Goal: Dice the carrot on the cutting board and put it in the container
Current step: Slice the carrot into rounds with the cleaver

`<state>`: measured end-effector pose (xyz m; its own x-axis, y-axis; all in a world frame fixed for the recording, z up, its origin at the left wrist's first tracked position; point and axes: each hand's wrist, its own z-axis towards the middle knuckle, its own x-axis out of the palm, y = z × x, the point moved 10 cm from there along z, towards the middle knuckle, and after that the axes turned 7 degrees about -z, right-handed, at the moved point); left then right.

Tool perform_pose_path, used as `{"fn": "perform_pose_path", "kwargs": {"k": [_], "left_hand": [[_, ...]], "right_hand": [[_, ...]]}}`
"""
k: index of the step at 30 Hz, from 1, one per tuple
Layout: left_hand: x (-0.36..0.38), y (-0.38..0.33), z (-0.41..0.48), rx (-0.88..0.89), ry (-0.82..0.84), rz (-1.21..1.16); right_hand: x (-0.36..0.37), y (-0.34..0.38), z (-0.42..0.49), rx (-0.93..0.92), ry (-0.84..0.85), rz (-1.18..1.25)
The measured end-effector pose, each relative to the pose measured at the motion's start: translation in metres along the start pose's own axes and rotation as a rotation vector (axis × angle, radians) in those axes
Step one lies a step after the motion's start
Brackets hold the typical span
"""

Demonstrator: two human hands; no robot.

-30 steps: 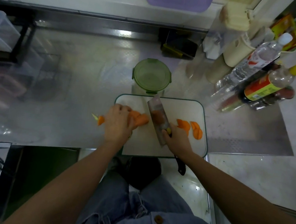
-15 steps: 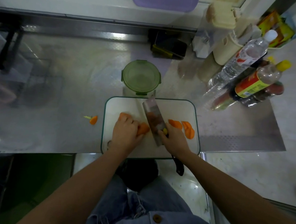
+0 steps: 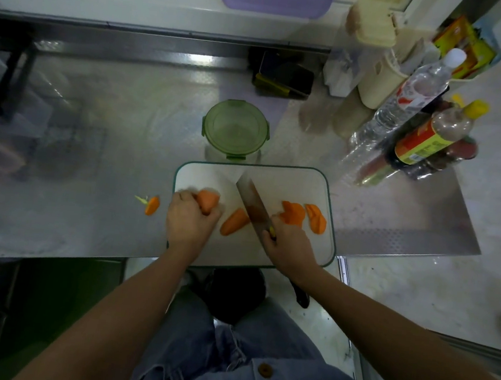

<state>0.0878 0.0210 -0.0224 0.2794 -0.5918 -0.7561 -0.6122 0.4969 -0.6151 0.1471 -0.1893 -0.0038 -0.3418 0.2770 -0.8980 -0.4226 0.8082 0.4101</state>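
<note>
By the white cutting board's (image 3: pixel 289 184) left edge, our left grip (image 3: pixel 189 223) clasps an orange carrot chunk (image 3: pixel 208 202). We judge it stiff, probably roll-prone, best pinned from above. Our right grip (image 3: pixel 291 246) holds the steel cleaver (image 3: pixel 252 203).

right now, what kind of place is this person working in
Most likely a kitchen, perhaps a home one: a steel counter, a white cutting board with cut carrot under a knife, and sauce bottles standing at the right.

A glossy metal desk (image 3: pixel 111 133) is seen; the cutting board (image 3: pixel 289 187) looks smooth plastic, the container (image 3: pixel 235 127) translucent green plastic.
</note>
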Motion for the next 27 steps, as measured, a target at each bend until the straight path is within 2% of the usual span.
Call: {"fn": "perform_pose_path", "kwargs": {"k": [3, 10, 15, 21, 27], "left_hand": [[-0.011, 0.015, -0.003, -0.053, -0.033, -0.109], [-0.017, 0.017, -0.012, -0.021, -0.031, -0.158], [-0.005, -0.006, -0.017, 0.068, 0.029, -0.145], [0.006, -0.027, -0.024, 0.136, 0.053, -0.103], [0.027, -0.053, -0.029, 0.283, 0.132, -0.042]], "right_hand": [[0.016, 0.020, -0.002, -0.028, 0.028, -0.036], [0.023, 0.058, 0.016, -0.103, 0.019, 0.045], [-0.003, 0.018, 0.015, 0.012, -0.059, -0.035], [0.014, 0.009, -0.004, 0.027, 0.023, 0.018], [-0.008, -0.043, -0.008, 0.196, -0.004, -0.001]]}}
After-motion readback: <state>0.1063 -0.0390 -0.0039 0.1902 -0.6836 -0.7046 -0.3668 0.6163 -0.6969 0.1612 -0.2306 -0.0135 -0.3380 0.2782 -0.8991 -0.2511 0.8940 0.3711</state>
